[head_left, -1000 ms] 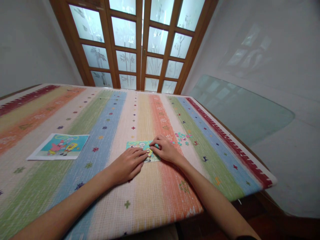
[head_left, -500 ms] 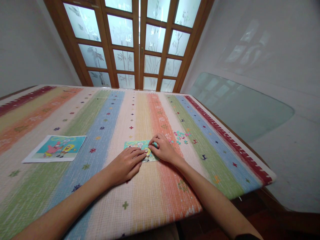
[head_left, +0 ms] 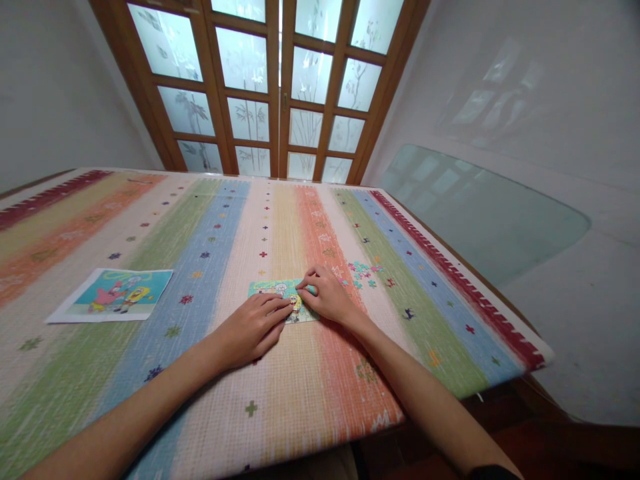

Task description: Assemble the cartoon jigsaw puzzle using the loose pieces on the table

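A partly covered cartoon jigsaw puzzle (head_left: 265,287) lies on the striped tablecloth in front of me, with a yellow figure showing between my hands. My left hand (head_left: 257,327) rests flat over its lower left part, fingers stretched out and touching it. At the puzzle's right side, my right hand (head_left: 325,293) has thumb and forefinger pinched together on a small teal puzzle piece (head_left: 313,290), largely hidden by the fingers. Several loose puzzle pieces (head_left: 363,270), teal, pink and orange, are scattered just beyond my right hand.
A printed cartoon picture sheet (head_left: 120,293) lies on the tablecloth (head_left: 300,393) to the left. Past the table's far edge stands a wooden door (head_left: 277,133) with frosted panes. A pale glass-like panel (head_left: 490,207) is at the right wall.
The fingers of my right hand have shifted slightly at the puzzle's right side, showing a little more of the yellow figure. My left hand stays in place.
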Tool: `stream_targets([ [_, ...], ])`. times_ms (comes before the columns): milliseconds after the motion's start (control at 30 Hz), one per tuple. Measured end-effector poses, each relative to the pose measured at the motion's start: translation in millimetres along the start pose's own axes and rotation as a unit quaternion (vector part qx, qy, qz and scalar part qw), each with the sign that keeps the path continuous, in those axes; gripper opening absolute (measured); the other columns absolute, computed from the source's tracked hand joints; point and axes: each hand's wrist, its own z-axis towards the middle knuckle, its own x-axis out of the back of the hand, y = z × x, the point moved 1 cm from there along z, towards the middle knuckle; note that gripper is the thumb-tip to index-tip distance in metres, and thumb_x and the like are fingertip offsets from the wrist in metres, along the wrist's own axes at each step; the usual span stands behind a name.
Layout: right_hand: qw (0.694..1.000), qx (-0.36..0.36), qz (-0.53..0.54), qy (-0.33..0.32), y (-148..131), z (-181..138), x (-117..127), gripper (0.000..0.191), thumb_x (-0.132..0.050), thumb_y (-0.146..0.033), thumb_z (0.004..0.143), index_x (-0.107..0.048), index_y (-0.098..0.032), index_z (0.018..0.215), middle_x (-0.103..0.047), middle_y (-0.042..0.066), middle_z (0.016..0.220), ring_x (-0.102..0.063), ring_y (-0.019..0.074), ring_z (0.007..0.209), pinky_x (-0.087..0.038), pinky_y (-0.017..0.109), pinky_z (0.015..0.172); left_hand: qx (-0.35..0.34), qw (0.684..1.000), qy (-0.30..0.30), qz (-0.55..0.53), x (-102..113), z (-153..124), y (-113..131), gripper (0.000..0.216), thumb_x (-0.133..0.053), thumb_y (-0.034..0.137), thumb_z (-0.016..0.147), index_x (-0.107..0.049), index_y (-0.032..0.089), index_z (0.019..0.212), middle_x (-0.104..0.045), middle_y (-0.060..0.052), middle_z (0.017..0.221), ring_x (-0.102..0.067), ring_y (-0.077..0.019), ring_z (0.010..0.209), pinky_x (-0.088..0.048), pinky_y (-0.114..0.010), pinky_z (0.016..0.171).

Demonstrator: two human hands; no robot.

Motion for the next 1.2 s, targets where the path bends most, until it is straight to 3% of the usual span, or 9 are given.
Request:
stream_targets([
  [267, 0.999, 0.023, 0.002, 0.028, 0.8, -1.1, 7.5, 0.013, -0.064, -0.017, 0.094, -0.077, -0.021, 0.095, -0.067, 0.008, 0.098, -0.058, 0.0235, 0.095, -0.045, 0.040, 0.089, -0.002, 1.000, -0.001, 0.006, 0.8, 0.2, 0.7, 0.034, -0.043, 0.019, 0.103, -0.060, 0.017, 0.133, -0.066, -0.012, 0.129, -0.059, -0.0286, 0.120, -0.050, -0.051, 0.104],
  [700, 0.997, 0.058, -0.049, -0.024, -6.7, -0.8, 4.4, 0.011, -0.065, -0.023, 0.095, -0.076, -0.019, 0.095, -0.067, 0.010, 0.103, -0.056, 0.0269, 0.100, -0.046, 0.042, 0.088, -0.008, 1.000, 0.004, 0.025, 0.9, 1.0, 1.8, 0.033, -0.042, 0.017, 0.103, -0.059, 0.015, 0.131, -0.066, -0.012, 0.128, -0.059, -0.0288, 0.120, -0.051, -0.050, 0.103],
  [867, 0.998, 0.038, -0.039, -0.005, -0.6, 0.1, 9.1, 0.013, -0.064, -0.015, 0.092, -0.073, -0.019, 0.100, -0.069, 0.009, 0.101, -0.056, 0.0255, 0.097, -0.044, 0.040, 0.088, -0.007, 1.000, -0.002, 0.022, -0.6, 0.5, 1.0, 0.034, -0.042, 0.018, 0.103, -0.058, 0.015, 0.133, -0.066, -0.012, 0.128, -0.059, -0.0286, 0.120, -0.051, -0.051, 0.103],
  [1200, 0.996, 0.077, -0.031, -0.015, 2.7, -2.3, 8.2, 0.023, -0.057, -0.009, 0.096, -0.077, -0.021, 0.096, -0.070, 0.008, 0.104, -0.054, 0.0239, 0.099, -0.043, 0.039, 0.088, -0.008, 0.999, 0.001, 0.033, -1.1, -1.0, 1.1, 0.033, -0.042, 0.018, 0.103, -0.059, 0.015, 0.131, -0.066, -0.011, 0.130, -0.059, -0.0289, 0.120, -0.051, -0.050, 0.104],
])
